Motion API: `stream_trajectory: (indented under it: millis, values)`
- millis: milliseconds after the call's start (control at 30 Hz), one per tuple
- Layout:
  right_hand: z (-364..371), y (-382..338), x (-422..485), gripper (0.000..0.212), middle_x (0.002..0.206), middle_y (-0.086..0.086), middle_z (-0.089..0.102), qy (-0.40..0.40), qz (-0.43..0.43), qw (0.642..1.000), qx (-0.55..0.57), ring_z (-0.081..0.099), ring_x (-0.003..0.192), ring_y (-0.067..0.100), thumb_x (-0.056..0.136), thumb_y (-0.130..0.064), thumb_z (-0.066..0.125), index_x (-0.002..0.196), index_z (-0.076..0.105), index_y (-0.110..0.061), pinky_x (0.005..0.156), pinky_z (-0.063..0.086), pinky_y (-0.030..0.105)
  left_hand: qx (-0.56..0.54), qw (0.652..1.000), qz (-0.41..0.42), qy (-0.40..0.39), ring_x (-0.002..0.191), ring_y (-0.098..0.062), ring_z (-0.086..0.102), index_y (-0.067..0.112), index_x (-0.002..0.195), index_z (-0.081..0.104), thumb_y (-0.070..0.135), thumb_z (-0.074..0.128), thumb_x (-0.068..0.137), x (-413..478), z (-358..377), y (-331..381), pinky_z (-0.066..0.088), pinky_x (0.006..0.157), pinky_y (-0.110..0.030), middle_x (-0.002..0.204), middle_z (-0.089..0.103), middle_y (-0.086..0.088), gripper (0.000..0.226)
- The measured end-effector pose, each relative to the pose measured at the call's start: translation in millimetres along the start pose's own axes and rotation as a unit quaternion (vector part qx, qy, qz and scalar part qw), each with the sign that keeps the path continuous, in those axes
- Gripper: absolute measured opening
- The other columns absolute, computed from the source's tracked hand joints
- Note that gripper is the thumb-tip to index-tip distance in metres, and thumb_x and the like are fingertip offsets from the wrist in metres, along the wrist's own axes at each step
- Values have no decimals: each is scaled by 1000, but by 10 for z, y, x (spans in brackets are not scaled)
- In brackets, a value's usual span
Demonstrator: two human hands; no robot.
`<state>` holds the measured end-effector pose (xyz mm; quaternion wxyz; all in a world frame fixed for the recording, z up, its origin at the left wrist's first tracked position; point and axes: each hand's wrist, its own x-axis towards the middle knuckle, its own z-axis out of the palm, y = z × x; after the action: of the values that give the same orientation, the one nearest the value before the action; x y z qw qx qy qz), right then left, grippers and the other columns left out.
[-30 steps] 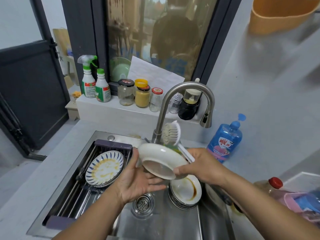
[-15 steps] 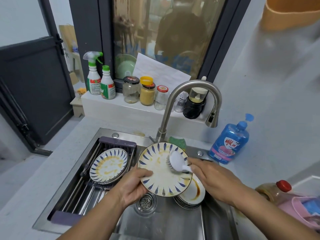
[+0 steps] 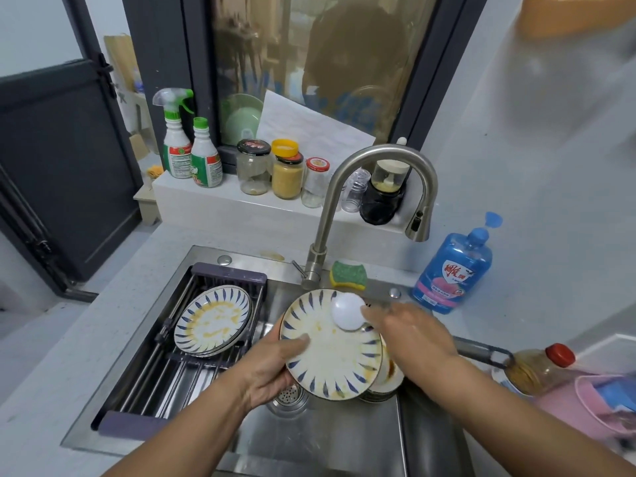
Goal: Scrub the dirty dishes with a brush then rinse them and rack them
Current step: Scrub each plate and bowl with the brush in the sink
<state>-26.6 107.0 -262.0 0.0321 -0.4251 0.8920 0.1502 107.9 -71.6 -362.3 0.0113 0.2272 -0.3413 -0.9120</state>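
I find the scene moderately bright under soft, even light whose source I cannot place; the window (image 3: 309, 80) glass carries murky brown reflections, and the steel sink (image 3: 344, 442) shows a dull sheen, not hard glare, with only faint shadow beneath the plate (image 3: 330, 352). The white brush (image 3: 347, 309) head is nearly blown out, and the right hand (image 3: 409, 335) is smeared by motion blur, while the left hand (image 3: 268, 370) is sharper. Wide-angle distortion bends the door (image 3: 62, 166) lines, and the orange bin (image 3: 578, 15) and pink container (image 3: 592, 407) at the right edge are soft.

Spray bottle (image 3: 175, 139), jars (image 3: 287, 170) on ledge (image 3: 206, 199); blue bottle (image 3: 454, 270) on counter (image 3: 103, 321).
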Motion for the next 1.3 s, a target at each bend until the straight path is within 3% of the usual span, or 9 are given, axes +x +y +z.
stream_trajectory:
  millis: [133, 333, 567, 667, 767, 867, 967, 1067, 1300]
  values:
    - [214, -59, -102, 31, 126, 2, 66, -116, -8, 984, 133, 61, 118, 28, 104, -25, 46, 132, 56, -31, 86, 49, 35, -44, 995, 30, 85, 106, -30, 73, 15, 140, 52, 21, 51, 105, 149, 50, 9, 63, 79, -49, 121, 74, -15, 35]
    - [300, -387, 115, 33, 143, -5, 60, -140, -22, 919, 369, 52, 132, 17, 105, -34, 51, 135, 64, -33, 105, 37, 20, -27, 995, 36, 87, 119, -36, 67, 13, 143, 52, 51, 41, 103, 335, 164, -28, 60, 91, -50, 131, 68, -19, 56]
    - [481, 114, -126, 38, 126, 0, 62, -168, -21, 985, 44, 60, 115, 27, 99, -21, 49, 132, 51, -40, 81, 44, 34, 60, 992, 41, 108, 108, -25, 73, 20, 134, 60, 41, 42, 106, 384, 78, -104, 63, 76, -38, 124, 73, -9, 39]
    - [719, 237, -126, 44, 118, 2, 63, -110, 19, 991, 68, 61, 110, 26, 102, -20, 45, 142, 42, -39, 77, 44, 33, 60, 982, -5, 180, 90, -22, 77, 27, 121, 65, 44, 44, 106, 429, -36, -313, 62, 62, -36, 107, 79, -5, 30]
    - [972, 251, -78, 35, 118, -5, 69, -108, 97, 947, 288, 63, 107, 20, 106, -36, 42, 139, 53, -39, 86, 49, 32, -12, 964, -39, 261, 97, -32, 73, 18, 118, 65, 43, 46, 106, 536, -236, -619, 64, 70, -49, 108, 77, -12, 34]
    - [1099, 177, 11, 21, 91, -8, 69, -115, 135, 882, 437, 60, 78, 7, 94, -28, 60, 113, 67, -30, 59, 41, 11, -72, 942, -52, 324, 104, -35, 71, 8, 134, 59, 45, 48, 104, 705, -435, -913, 62, 82, -53, 116, 73, -15, 49]
    - [1203, 106, 145, 8, 68, -7, 59, -120, 121, 850, 498, 48, 59, 13, 90, -19, 57, 94, 63, -18, 58, 45, 28, -126, 922, -40, 365, 103, -36, 68, 5, 139, 54, 41, 45, 106, 858, -508, -1066, 62, 78, -53, 128, 66, -19, 50]
    - [1324, 26, 270, 20, 62, -10, 56, -126, 118, 794, 583, 48, 56, 11, 97, -23, 54, 98, 64, -40, 56, 47, 31, -139, 905, -41, 399, 95, -36, 68, 2, 140, 53, 38, 46, 107, 1038, -623, -1181, 59, 85, -58, 126, 66, -21, 49]
    - [1734, 54, 402, 9, 71, -20, 66, -107, 142, 799, 575, 60, 68, 6, 99, -33, 56, 98, 65, -37, 72, 48, 28, -188, 875, -53, 443, 100, -43, 70, 10, 133, 60, 37, 57, 104, 1487, -921, -1305, 58, 57, -60, 123, 70, -20, 40]
